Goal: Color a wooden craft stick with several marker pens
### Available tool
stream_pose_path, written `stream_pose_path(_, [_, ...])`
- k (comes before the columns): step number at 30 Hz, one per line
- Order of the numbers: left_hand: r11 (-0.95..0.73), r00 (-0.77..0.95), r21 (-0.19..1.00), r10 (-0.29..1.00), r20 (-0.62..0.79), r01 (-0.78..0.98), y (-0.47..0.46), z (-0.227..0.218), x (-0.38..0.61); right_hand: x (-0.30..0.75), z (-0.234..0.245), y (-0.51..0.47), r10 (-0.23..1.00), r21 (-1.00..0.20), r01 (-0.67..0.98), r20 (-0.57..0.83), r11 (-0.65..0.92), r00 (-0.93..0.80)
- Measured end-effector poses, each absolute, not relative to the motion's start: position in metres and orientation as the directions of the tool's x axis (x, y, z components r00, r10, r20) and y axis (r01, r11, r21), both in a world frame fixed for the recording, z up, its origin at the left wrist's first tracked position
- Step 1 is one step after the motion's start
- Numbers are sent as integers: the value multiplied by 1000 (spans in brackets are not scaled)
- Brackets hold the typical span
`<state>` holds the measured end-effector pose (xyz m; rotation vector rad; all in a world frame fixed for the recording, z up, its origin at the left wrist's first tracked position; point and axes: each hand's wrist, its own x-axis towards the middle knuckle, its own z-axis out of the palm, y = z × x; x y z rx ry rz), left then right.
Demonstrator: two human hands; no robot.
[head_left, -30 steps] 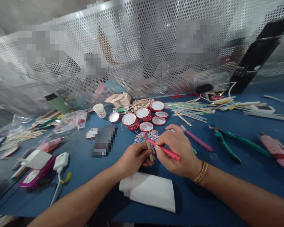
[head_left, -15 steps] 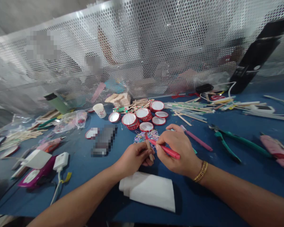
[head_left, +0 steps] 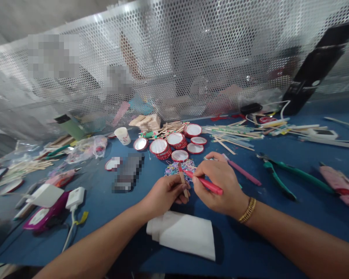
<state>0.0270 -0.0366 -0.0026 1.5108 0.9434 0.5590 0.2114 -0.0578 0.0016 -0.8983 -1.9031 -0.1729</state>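
Left hand (head_left: pixel 169 193) pinches a flat wooden stick (head_left: pixel 182 178); right hand (head_left: pixel 219 182) grips a slim pinkish-red pen (head_left: pixel 209 186).

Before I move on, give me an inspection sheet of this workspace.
Surface: blue tabletop, crowded toward the back.
Job's things: flat wooden stick with a red end; red pen, tip at the stick.
Clutter: red-rimmed round pieces, some stacked; green-handled pliers; folded white cloth near the front edge.
Grips: left grip pinches the stick; right grip holds the pen.
Cables: white cable, front left, yellow tag attached.
Surroundings: perforated metal screen behind; details beyond unclear.
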Motion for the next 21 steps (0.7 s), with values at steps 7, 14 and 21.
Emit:
stream_pose_path(7, [35, 549, 968, 818, -170, 248, -36, -3, 27, 210, 2, -58, 521, -261, 641, 815, 722, -255])
stream_pose_path(14, [42, 551, 969, 816, -173, 242, -36, -4, 27, 211, 2, -58, 512, -269, 645, 830, 716, -222])
stream_pose_path(21, [34, 548, 968, 819, -168, 247, -36, -3, 27, 210, 2, -58, 524, -268, 653, 820, 708, -232])
